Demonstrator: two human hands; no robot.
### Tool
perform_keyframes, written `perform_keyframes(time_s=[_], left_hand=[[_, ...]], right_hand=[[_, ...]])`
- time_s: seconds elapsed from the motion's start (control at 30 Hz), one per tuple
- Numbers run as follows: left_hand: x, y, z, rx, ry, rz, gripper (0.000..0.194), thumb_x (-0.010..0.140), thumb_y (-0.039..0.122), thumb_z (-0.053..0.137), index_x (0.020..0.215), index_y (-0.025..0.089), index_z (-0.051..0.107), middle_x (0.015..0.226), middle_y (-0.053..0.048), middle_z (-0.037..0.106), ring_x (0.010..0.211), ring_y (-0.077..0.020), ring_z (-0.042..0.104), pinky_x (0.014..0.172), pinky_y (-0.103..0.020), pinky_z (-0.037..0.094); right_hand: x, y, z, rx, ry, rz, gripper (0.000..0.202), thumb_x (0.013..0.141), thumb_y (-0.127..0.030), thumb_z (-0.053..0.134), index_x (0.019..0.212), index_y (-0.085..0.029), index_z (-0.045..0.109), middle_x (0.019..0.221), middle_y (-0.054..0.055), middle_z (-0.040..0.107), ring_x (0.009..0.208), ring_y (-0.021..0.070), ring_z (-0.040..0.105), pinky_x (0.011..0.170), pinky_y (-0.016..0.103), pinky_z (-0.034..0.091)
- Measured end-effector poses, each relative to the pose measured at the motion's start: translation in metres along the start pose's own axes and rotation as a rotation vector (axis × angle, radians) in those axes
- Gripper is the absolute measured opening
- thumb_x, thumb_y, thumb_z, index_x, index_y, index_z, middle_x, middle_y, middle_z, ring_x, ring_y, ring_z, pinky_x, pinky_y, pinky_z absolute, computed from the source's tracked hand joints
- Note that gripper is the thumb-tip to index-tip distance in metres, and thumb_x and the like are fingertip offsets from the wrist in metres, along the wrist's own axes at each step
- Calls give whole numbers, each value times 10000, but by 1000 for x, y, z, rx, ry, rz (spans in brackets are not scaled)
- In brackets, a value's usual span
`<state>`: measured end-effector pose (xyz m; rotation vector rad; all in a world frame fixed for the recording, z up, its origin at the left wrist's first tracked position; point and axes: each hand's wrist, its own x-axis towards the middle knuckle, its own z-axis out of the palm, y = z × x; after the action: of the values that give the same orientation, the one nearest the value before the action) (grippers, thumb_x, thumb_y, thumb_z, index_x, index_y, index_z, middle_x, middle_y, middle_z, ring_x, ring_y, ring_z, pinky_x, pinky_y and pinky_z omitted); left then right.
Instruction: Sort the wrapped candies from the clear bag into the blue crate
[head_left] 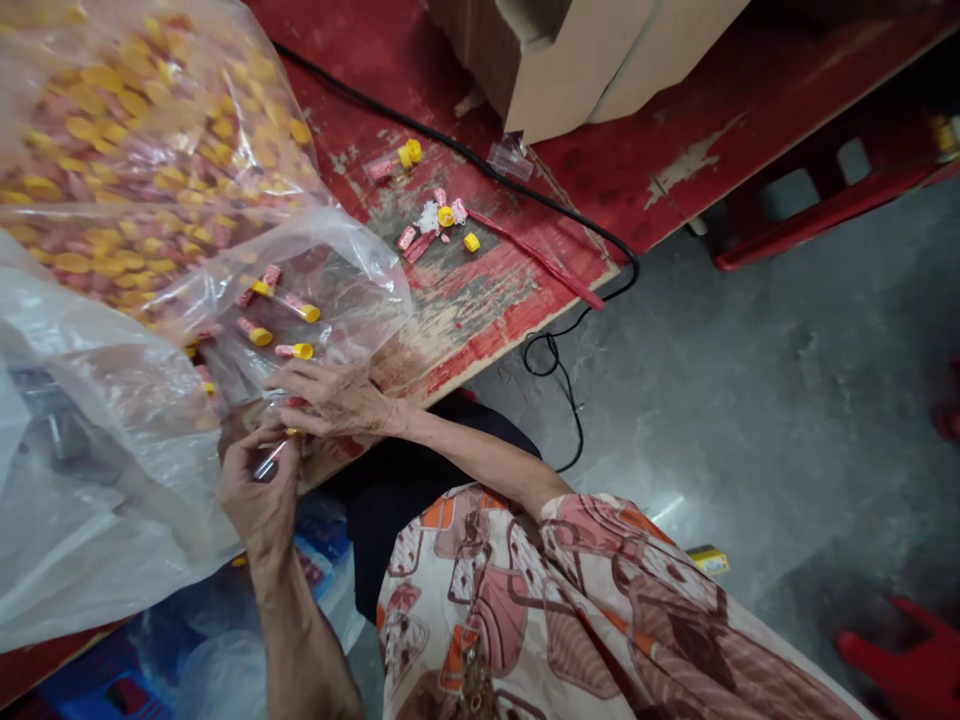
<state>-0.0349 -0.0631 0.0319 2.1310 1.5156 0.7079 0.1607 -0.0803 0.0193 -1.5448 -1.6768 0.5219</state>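
Observation:
My left hand (262,490) is closed around a small clear tube (270,458) at the table's near edge. Touching the tube's yellow end, my right hand (334,400) has its fingers bent, with a bit of red between them. Just beyond my hands, several small tubes with yellow caps (259,334) and pink contents lie on the clear plastic. A large clear bag (150,220) full of similar yellow-capped pink tubes fills the upper left.
On the worn red table (450,320) lie loose caps, pink scraps and a red strip (536,258). A black cable (420,125) crosses it and hangs over the edge. A cardboard box (592,75) stands at the back; a blue crate (112,680) is below left.

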Motion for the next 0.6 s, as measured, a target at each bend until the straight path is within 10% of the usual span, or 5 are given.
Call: perform_keyframes(time_s=[0.27, 0.6], left_hand=[[-4, 5, 3, -97, 42, -72, 331, 784, 525, 782, 867, 230, 657, 929, -63, 774, 900, -273, 799, 874, -450, 696], [-6, 5, -1, 110, -56, 137, 229, 925, 424, 696, 1091, 275, 747, 1089, -114, 795, 1076, -345, 770, 1071, -551, 642]], right_hand=[[4, 5, 8, 19, -34, -23, 297, 1172, -302, 681, 1437, -206, 776, 1579, 91, 712, 1480, 184, 675, 1219, 236, 532], [2, -2, -7, -35, -80, -6, 310, 1111, -311, 749, 1406, -381, 814, 1527, -13, 747, 1508, 160, 652, 1244, 204, 529]])
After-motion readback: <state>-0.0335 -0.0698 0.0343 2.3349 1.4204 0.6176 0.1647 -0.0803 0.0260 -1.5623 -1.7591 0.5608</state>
